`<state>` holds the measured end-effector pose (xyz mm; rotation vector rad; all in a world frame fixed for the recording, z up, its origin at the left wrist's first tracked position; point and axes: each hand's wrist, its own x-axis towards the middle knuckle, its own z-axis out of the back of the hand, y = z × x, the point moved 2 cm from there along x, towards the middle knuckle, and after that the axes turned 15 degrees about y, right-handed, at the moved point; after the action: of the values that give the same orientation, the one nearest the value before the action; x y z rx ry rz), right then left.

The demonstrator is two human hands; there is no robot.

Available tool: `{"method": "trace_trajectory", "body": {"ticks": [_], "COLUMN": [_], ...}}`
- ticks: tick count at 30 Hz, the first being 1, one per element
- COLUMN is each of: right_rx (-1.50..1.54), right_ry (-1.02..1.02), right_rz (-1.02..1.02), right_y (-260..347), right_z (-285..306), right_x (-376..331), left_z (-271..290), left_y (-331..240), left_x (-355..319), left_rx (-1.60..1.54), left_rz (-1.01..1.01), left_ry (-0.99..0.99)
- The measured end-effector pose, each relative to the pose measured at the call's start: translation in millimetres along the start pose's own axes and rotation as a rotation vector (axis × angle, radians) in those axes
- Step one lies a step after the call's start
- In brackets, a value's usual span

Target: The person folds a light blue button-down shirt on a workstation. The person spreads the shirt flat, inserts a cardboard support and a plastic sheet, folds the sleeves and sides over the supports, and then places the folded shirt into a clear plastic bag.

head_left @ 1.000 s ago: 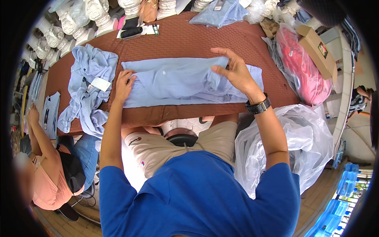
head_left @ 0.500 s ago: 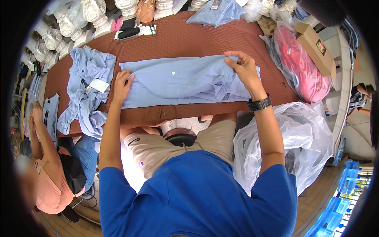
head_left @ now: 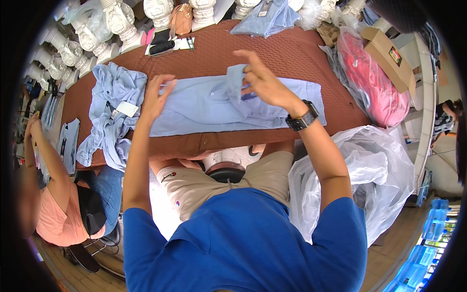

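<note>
A light blue shirt (head_left: 194, 117) lies folded into a long strip across the table in front of me, with a small white button showing. My right hand (head_left: 267, 82), a dark watch on its wrist, is over the shirt's middle. Its lower fingers grip a lifted flap of the cloth, perhaps a cuff, while the index finger points out. My left hand (head_left: 156, 97) is at the shirt's left end, thumb and fingers apart, holding nothing. Just left of it a second light blue shirt (head_left: 109, 97) lies crumpled, with a white tag (head_left: 127, 108) on it.
The table has a brown cloth (head_left: 209, 61). A bagged blue garment (head_left: 265, 22), black items (head_left: 162, 47), a pink bagged bundle (head_left: 362, 78) and a cardboard box (head_left: 389, 58) lie around its far side. Clear plastic (head_left: 360, 170) is at my right. Another person (head_left: 63, 209) sits at left.
My right hand has moved left from the shirt's right end to its middle, bringing a flap of cloth up with it. My left hand has lifted slightly off the left end, its fingers spreading.
</note>
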<state>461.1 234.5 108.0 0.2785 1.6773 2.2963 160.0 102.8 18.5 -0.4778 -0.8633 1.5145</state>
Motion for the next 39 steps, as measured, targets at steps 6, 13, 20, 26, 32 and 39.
{"method": "trace_trajectory", "body": {"ticks": [6,13,20,26,32,39], "right_rx": [-0.229,-0.882,-0.265,0.131,0.137,0.359], "right_ry": [0.097,-0.440,-0.285,-0.156,0.169,0.110], "right_rz": [0.028,0.129,-0.016,-0.032,-0.222,-0.150], "right_y": [3,-38,-94,-71,-95,-96], "right_z": [-26,-30,-3,-11,6,-7], "right_x": [37,15,11,23,15,14], "left_z": [-81,-90,-88,-104,-95,-102], "left_y": [-109,-88,-118,-67,-70,-82], "left_x": [3,4,-2,13,1,-14], "left_rx": [-0.508,-0.714,-0.006,-0.481,-1.134,-0.607], "left_rz": [-0.029,0.037,0.074,0.260,0.308,0.169], "left_ry": [0.011,0.056,-0.012,0.134,0.309,0.366]}}
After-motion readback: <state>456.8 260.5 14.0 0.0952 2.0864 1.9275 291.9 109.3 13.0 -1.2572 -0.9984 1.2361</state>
